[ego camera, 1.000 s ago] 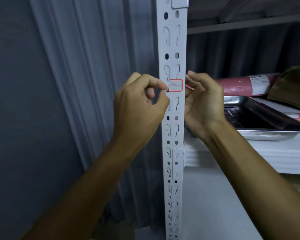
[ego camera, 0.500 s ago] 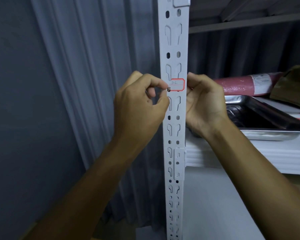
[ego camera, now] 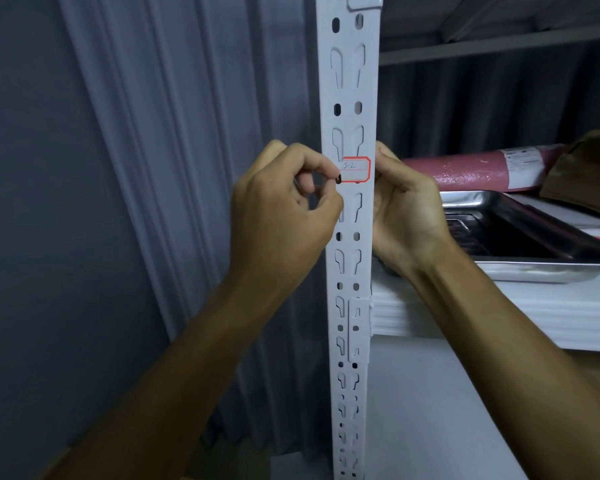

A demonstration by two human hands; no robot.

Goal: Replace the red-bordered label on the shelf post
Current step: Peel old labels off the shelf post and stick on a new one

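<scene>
1. A tall white perforated metal shelf post (ego camera: 349, 237) runs upright through the middle of the view, with keyhole slots and oval holes in two columns down its face.
2. A small white rectangular label with a red border (ego camera: 356, 169) is stuck on the front of the post at about hand height, its right edge near the post's right edge. It bears faint handwriting on its upper line; the characters are too small to read surely.
3. The left hand (ego camera: 281, 209) is curled just left of the post, forefinger and thumb pinched together at the label's lower-left corner. Whether the tips grip the corner or only press against it cannot be told.
4. The right hand (ego camera: 407, 209) is tucked behind the post's right edge, its fingertips hidden by the metal, thumb near the label's right side. Its state, clenched or holding something, cannot be told.
5. Both bare forearms rise from the lower corners and cover much of the lower view.
6. To the right, a white shelf board (ego camera: 499, 313) carries a shiny stainless steel tray (ego camera: 541, 261), close behind the right hand.
7. Behind the tray lies a pinkish-red roll with a white printed sticker (ego camera: 482, 168), and beside it a brown folded object (ego camera: 589, 174).
8. A grey pleated curtain (ego camera: 174, 133) hangs to the left of the post, behind the left hand.
</scene>
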